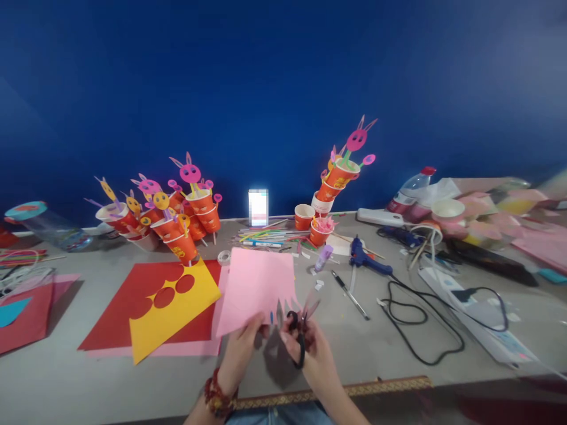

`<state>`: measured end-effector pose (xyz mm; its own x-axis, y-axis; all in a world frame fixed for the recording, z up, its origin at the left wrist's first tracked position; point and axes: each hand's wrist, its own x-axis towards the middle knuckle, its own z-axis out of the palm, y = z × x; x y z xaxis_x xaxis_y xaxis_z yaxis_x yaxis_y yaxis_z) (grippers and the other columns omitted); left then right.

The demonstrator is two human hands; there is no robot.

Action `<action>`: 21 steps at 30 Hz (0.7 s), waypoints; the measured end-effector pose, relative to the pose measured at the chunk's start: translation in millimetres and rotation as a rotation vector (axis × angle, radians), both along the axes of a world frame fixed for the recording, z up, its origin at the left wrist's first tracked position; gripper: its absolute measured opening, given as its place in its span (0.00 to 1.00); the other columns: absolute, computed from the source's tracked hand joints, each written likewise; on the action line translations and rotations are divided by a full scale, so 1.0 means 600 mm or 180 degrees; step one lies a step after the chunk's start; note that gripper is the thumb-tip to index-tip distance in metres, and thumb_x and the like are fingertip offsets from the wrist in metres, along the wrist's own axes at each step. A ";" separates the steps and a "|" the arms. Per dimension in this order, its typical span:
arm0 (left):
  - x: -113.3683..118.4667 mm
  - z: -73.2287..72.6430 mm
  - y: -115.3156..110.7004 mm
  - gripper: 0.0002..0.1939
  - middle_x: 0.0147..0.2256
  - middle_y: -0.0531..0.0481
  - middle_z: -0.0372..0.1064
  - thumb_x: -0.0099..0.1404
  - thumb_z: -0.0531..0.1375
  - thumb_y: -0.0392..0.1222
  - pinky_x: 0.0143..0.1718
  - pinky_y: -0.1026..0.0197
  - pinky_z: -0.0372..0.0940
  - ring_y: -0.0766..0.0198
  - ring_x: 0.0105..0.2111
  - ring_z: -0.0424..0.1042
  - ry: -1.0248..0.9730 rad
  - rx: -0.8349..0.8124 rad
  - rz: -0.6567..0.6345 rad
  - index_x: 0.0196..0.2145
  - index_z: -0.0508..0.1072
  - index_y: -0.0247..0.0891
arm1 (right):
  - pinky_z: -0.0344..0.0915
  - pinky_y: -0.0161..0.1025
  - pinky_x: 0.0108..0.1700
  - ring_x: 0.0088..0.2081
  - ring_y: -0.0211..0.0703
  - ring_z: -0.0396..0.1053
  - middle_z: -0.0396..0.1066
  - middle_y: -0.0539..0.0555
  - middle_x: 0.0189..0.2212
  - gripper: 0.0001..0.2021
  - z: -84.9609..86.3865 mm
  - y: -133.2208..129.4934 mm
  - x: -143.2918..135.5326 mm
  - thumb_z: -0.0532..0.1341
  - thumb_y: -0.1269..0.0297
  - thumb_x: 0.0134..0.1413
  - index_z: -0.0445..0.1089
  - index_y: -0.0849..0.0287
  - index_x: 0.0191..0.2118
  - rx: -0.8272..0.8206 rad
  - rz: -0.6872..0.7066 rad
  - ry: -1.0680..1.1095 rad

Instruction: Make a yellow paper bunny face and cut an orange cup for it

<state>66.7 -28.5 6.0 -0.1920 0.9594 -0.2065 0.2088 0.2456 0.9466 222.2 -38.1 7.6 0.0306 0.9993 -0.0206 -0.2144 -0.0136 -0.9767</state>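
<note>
My left hand [247, 337] pinches the lower edge of a sheet of pink paper [262, 280] and holds it up over the table. Near its lower right corner the sheet has a jagged, cut edge. In my right hand [313, 348] is a pair of scissors [301, 339] with black handles, its blades spread apart just beside that corner. A small blue spot shows near my left fingertips; I cannot tell what it is. Left of the pink sheet, yellow paper [170, 316] with round cut-outs lies on red paper [110, 310].
Orange paper cups with paper bunny faces [179, 242] stand at the back left, and another stack [332, 189] leans back right. A blue glue gun [370, 260], a black pen [351, 295], a glue stick [324, 258] and a power strip [473, 319] with cables lie to the right.
</note>
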 end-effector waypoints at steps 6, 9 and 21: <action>0.001 0.012 0.006 0.28 0.28 0.46 0.77 0.63 0.56 0.65 0.43 0.60 0.68 0.57 0.34 0.75 -0.0376 0.0242 -0.0072 0.22 0.76 0.38 | 0.64 0.34 0.32 0.29 0.40 0.65 0.67 0.51 0.27 0.19 -0.005 -0.029 0.021 0.67 0.46 0.51 0.67 0.59 0.32 -0.0062 0.0498 -0.0484; 0.002 0.012 0.004 0.27 0.30 0.43 0.78 0.62 0.58 0.64 0.47 0.55 0.69 0.53 0.37 0.76 -0.0488 0.0296 0.0187 0.26 0.80 0.36 | 0.59 0.32 0.28 0.25 0.36 0.60 0.60 0.47 0.23 0.24 -0.014 -0.051 0.025 0.64 0.39 0.51 0.61 0.58 0.29 -0.0252 0.1014 -0.0613; 0.017 0.012 -0.010 0.20 0.28 0.45 0.78 0.63 0.59 0.55 0.47 0.58 0.73 0.52 0.41 0.78 -0.0489 0.0536 0.0243 0.37 0.83 0.35 | 0.50 0.31 0.24 0.23 0.33 0.52 0.51 0.43 0.21 0.30 -0.021 -0.044 -0.003 0.62 0.32 0.47 0.54 0.56 0.26 -0.0194 0.1173 -0.0414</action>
